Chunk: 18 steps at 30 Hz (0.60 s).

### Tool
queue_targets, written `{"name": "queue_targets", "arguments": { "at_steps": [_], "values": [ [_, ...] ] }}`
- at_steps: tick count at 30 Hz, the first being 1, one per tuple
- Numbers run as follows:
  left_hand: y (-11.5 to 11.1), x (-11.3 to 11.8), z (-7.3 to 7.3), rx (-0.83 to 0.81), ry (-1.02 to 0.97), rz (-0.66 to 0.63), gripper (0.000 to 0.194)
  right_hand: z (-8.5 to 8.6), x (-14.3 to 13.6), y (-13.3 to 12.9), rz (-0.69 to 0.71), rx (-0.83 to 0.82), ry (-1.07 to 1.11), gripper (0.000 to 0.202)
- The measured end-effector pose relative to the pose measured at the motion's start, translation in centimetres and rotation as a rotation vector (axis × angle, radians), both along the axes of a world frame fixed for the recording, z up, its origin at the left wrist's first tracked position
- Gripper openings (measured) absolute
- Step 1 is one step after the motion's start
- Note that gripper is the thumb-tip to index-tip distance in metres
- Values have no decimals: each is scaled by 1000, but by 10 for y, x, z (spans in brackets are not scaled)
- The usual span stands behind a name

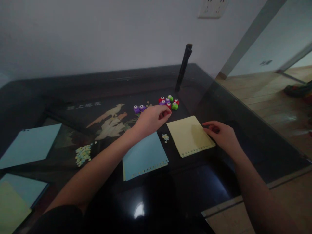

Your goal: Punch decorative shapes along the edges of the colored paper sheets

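Observation:
My left hand (154,117) reaches over the blue paper sheets (146,156), its fingers curled together beside a cluster of small craft punches. A red punch (169,105) is right at these fingertips; whether they grip it is hidden. Purple punches (136,110) sit behind my left wrist, and a green punch (175,105) stands at the cluster's right. My right hand (220,133) is at the right edge of the yellow paper sheets (191,135), its thumb and forefinger slightly apart at the edge. Tiny paper cutouts (165,138) lie between the blue and yellow sheets.
A larger heap of paper cutouts (83,155) lies left of my left forearm. More blue paper (31,144) and yellow paper (12,208) are on the far left. A black post (184,66) rises near the back of the glossy black table (195,182), against the wall.

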<state>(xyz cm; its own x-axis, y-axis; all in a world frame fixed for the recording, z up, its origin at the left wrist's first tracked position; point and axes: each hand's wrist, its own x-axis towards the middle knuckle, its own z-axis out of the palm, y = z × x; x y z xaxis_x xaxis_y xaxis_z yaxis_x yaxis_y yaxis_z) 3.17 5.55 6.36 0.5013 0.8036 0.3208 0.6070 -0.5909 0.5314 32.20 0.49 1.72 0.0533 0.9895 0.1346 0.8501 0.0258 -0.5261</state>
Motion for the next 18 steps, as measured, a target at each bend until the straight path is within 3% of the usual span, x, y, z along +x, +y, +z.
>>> {"name": "queue_targets", "arguments": {
  "at_steps": [2, 5, 11, 15, 18],
  "values": [
    [-10, -21, 10, -3, 43, 48, 17, 4, -12, -1, 49, 26, 16, 21],
    [-24, -60, 12, -56, 125, 151, 17, 15, -37, -1, 238, 57, 12, 17],
    [-51, -121, -13, -219, 272, 285, 13, 39, -103, 17, 620, 91, -30, 15],
    [-65, -135, -32, -242, 361, 285, 17, 31, -143, 39, 741, 24, -207, 17],
    [-71, -136, -39, -214, 399, 264, 31, 17, -159, 49, 783, -5, -345, 33]
  ]
}}
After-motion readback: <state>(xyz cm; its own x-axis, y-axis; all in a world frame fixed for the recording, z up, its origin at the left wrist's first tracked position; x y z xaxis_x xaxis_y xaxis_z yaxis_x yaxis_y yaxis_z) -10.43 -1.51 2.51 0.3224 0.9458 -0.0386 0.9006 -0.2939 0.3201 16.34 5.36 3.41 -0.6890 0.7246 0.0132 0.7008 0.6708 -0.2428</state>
